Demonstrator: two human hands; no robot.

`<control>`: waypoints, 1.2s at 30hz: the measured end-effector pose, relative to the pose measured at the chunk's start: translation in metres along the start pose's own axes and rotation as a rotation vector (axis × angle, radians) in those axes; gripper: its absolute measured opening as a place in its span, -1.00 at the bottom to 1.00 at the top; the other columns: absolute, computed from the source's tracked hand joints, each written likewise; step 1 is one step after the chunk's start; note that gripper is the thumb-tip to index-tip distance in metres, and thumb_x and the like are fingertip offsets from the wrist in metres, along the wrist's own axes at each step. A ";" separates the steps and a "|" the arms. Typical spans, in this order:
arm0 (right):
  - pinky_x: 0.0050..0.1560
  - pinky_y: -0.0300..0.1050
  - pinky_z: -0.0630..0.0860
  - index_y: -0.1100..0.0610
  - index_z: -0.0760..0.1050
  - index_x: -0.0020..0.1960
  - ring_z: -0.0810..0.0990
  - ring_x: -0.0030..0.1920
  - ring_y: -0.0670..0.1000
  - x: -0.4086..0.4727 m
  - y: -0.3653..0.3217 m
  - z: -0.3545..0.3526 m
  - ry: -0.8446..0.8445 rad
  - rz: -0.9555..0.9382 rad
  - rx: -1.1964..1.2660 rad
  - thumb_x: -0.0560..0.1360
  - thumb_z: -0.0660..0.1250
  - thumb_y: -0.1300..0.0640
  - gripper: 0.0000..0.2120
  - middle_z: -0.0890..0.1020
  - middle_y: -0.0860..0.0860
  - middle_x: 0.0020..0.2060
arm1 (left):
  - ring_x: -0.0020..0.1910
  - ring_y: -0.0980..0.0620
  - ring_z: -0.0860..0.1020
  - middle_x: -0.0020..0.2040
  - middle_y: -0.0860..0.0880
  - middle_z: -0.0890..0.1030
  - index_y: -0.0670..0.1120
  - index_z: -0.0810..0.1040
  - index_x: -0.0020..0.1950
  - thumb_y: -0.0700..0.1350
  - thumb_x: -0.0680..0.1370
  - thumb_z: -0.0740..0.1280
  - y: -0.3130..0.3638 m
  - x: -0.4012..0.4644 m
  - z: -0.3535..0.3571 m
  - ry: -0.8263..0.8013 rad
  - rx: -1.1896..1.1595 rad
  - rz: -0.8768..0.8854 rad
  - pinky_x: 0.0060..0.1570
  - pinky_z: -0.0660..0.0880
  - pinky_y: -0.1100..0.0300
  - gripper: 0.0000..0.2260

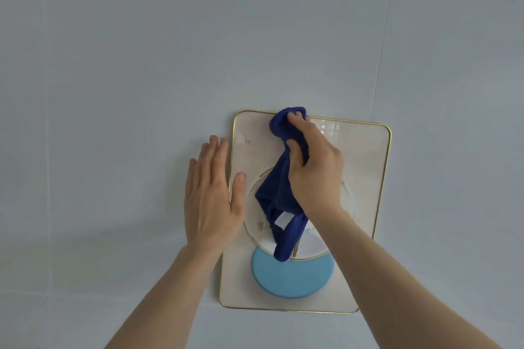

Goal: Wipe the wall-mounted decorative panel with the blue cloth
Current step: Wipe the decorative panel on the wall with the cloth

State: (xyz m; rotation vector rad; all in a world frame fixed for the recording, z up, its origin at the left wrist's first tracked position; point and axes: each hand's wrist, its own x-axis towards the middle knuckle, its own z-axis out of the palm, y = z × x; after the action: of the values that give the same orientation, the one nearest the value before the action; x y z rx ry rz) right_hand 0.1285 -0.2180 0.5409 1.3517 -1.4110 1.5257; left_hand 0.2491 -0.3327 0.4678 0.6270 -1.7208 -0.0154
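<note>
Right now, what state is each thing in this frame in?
decorative panel: mounted on the wall, being wiped near its top edge.
blue cloth: bunched, its tail hanging down over the panel.
right hand: closed on the cloth.
left hand: open, flat at the panel's left edge.
</note>
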 end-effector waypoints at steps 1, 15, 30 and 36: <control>0.26 -0.29 0.42 0.04 0.51 0.44 0.55 0.41 0.07 0.000 0.003 0.011 -0.027 -0.092 -0.107 0.59 0.31 0.37 -0.53 0.63 0.01 0.37 | 0.70 0.06 0.04 0.72 -0.02 0.11 -0.04 0.06 0.70 0.09 0.71 0.01 -0.004 0.003 0.004 -0.005 -0.015 0.007 0.69 -0.07 0.04 -0.44; 0.66 0.20 0.11 0.27 0.31 0.57 0.14 0.65 0.23 -0.004 0.040 0.082 -0.076 -0.515 -0.375 0.65 0.11 0.29 -0.52 0.31 0.18 0.59 | 0.72 -0.06 0.02 0.72 -0.10 0.10 -0.14 0.06 0.69 0.15 0.71 -0.17 -0.038 0.009 0.065 0.163 0.127 0.146 0.69 -0.05 -0.07 -0.39; 0.58 0.27 0.30 0.26 0.51 0.43 0.35 0.57 0.24 -0.038 0.055 0.071 -0.196 -0.636 -0.343 0.67 0.27 0.33 -0.67 0.52 0.17 0.46 | 0.71 -0.04 0.07 0.70 -0.14 0.18 -0.16 0.11 0.68 0.18 0.70 -0.16 -0.040 0.008 0.063 0.206 0.013 0.171 0.69 -0.07 -0.01 -0.36; 0.60 0.20 0.28 0.21 0.52 0.44 0.35 0.58 0.19 -0.051 0.060 0.061 -0.250 -0.626 -0.360 0.73 0.18 0.25 -0.68 0.52 0.15 0.47 | 0.70 -0.07 0.10 0.69 -0.15 0.20 -0.16 0.17 0.67 0.15 0.70 -0.17 -0.039 0.008 0.061 0.210 0.033 0.179 0.69 -0.07 -0.03 -0.37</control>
State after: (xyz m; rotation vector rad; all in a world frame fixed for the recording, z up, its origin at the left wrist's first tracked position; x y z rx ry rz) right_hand 0.1005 -0.2803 0.4678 1.5849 -1.1679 0.6838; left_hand 0.2081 -0.3892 0.4464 0.4793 -1.5697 0.1989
